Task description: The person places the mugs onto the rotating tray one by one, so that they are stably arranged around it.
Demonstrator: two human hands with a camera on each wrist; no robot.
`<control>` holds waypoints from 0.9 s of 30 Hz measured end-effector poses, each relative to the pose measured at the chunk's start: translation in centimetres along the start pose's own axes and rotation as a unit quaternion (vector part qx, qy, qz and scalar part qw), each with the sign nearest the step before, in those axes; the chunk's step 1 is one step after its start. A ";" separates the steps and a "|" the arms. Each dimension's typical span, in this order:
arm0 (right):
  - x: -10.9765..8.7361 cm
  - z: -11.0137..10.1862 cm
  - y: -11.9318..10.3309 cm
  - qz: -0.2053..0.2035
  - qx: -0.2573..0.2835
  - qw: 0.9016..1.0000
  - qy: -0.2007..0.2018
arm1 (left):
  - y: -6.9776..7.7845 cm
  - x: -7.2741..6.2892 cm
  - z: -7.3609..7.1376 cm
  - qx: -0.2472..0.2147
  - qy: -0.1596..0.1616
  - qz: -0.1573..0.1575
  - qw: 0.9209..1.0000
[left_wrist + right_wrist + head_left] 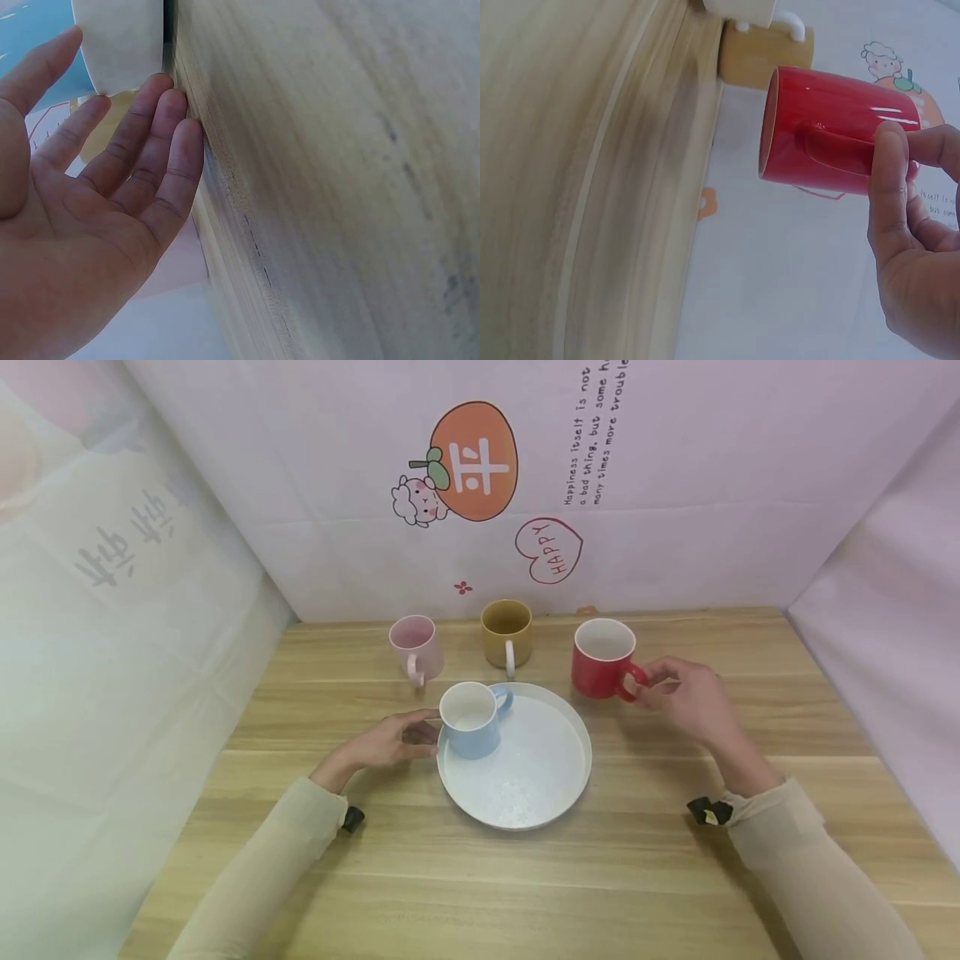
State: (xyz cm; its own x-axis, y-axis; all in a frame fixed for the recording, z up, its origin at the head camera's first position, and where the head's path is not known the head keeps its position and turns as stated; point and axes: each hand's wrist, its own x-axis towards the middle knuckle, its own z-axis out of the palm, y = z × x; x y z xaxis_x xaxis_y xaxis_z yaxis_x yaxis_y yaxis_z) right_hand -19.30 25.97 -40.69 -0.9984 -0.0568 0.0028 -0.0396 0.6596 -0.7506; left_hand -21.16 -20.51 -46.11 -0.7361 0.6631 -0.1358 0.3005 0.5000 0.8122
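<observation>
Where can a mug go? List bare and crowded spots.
Bare: the tray right of the blue mug; the table before the tray, between left sleeve and right sleeve. Crowded: the tray's far side, by the pink mug, yellow mug and red mug.

Head view. Left arm (pixel 262 868): toward 1 o'clock; left hand (pixel 386 741), fingers (pixel 183 161) parted, toward 2 o'clock. Right arm (pixel 817 877): toward 11 o'clock; right hand (pixel 692 700) pinching, toward 10 o'clock.
</observation>
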 end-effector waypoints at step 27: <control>-1.4 2.6 -2.4 -0.011 0.055 0.997 -0.050 | -0.3 0.1 0.0 0.001 -0.006 0.012 1.000</control>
State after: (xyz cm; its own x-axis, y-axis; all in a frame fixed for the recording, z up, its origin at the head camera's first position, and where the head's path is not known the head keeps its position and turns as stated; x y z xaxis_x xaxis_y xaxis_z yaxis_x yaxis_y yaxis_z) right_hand -17.73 22.54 -40.62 -0.9880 -0.1490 -0.0414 -0.0519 0.5719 -0.8187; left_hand -21.33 -20.60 -46.42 -0.7213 0.6814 -0.1240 0.3186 0.4853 0.8142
